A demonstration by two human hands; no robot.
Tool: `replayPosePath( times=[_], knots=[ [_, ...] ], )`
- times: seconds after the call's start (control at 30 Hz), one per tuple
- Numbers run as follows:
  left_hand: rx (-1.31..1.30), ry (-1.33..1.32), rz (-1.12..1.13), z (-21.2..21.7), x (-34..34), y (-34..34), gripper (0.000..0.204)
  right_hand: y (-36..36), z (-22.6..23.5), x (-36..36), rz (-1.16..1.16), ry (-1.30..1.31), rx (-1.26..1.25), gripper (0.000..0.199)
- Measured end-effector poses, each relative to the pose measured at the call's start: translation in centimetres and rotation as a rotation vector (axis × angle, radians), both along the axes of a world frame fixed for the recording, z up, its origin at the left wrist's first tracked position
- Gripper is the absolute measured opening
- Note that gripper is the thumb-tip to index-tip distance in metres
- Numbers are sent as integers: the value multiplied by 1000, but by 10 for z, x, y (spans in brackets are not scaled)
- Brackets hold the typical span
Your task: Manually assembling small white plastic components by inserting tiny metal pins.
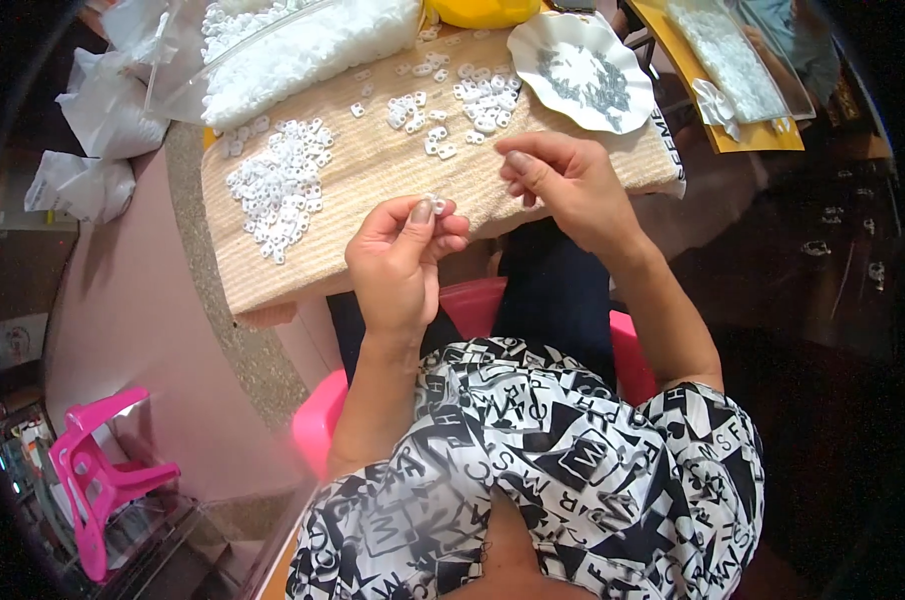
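Observation:
My left hand pinches a small white plastic piece between thumb and fingertips, just in front of the near edge of the beige woven mat. My right hand hovers beside it with fingers curled, thumb and forefinger close together; whether they hold something tiny I cannot tell. On the mat lie a heap of small white plastic pieces at the left and a smaller cluster farther back.
A white scalloped dish holding small grey metal parts sits at the back right. A clear bag of white pieces lies at the back left. Crumpled white bags lie left. A pink plastic stool stands lower left.

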State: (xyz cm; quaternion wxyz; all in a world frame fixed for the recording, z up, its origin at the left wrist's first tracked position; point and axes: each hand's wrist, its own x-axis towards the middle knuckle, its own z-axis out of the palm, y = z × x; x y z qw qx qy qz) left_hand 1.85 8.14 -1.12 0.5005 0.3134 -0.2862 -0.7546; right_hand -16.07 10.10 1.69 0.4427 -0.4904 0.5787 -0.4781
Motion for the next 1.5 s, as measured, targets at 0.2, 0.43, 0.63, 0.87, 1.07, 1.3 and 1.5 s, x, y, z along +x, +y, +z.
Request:
replayPosePath(
  times=[0.2,0.43,0.63,0.87,1.07,1.3,1.5],
  knots=[
    [-15,22,142,-7,13,-17,8,-33,-11,-24,-16,878,-366,14],
    [-8,11,154,-5,19,-21,7,-66,-24,-4,106,968,-368,15],
    [-18,9,158,-4,22,-26,7,-75,-29,11,210,925,-426,12],
    [-47,-6,184,-6,27,-29,7,-110,-25,20,154,998,-443,16],
    [-91,-19,211,-3,33,-28,7,-142,-20,13,158,1081,-293,27],
    [-102,-30,196,-5,34,-31,8,-131,-18,-11,167,1003,-223,24],
    [-120,-49,184,-4,34,-31,8,-118,-9,-7,292,1042,-234,14]
  ],
)
